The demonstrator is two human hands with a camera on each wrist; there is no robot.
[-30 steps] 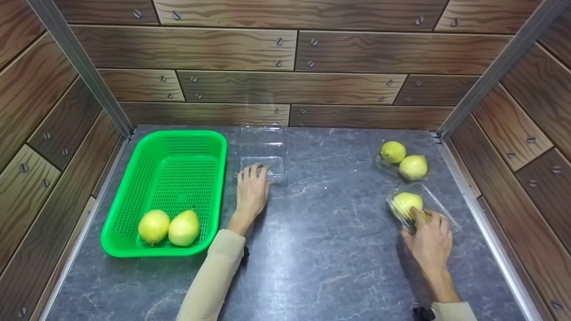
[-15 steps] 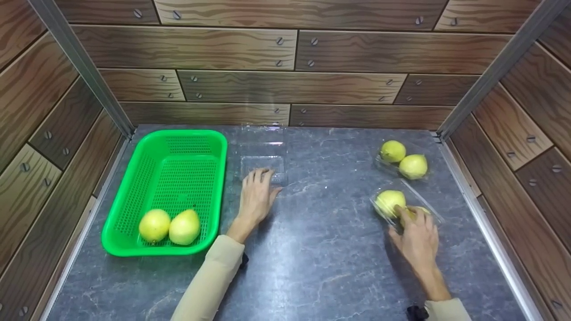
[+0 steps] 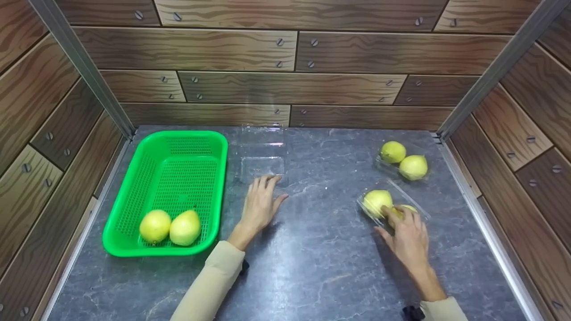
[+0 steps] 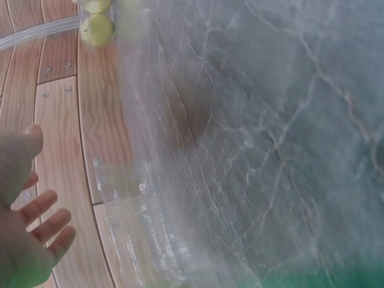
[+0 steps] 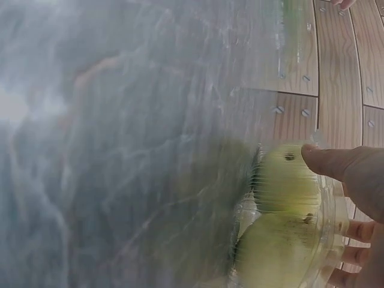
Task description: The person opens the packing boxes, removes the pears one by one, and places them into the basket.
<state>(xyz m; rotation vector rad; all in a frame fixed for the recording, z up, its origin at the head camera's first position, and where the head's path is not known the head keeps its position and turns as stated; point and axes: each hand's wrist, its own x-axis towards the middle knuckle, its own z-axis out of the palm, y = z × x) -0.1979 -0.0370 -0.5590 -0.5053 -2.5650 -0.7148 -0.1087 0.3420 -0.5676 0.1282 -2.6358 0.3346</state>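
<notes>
My right hand (image 3: 408, 238) grips a clear plastic clamshell box (image 5: 331, 225) holding two yellow-green fruits (image 3: 377, 203). In the right wrist view its thumb lies on one side of the box and the fingers on the other. The hand covers part of the second fruit in the head view. My left hand (image 3: 259, 206), fingers loosely spread and holding nothing, is just in front of an opened clear clamshell box (image 3: 263, 166) with no fruit in it. That box also shows in the left wrist view, right of the left hand (image 4: 30, 231).
At the left stands a green plastic basket (image 3: 178, 178) with two yellow-green fruits (image 3: 185, 228) at its near end. Another clear box (image 3: 384, 166) with two fruits sits at the back right. Wood-patterned walls (image 3: 285, 84) enclose the grey marbled table (image 3: 321, 249).
The right hand has slid the filled box leftward, away from the right wall. My left hand has drawn back from the box without fruit, toward the near right, its thumb spreading.
</notes>
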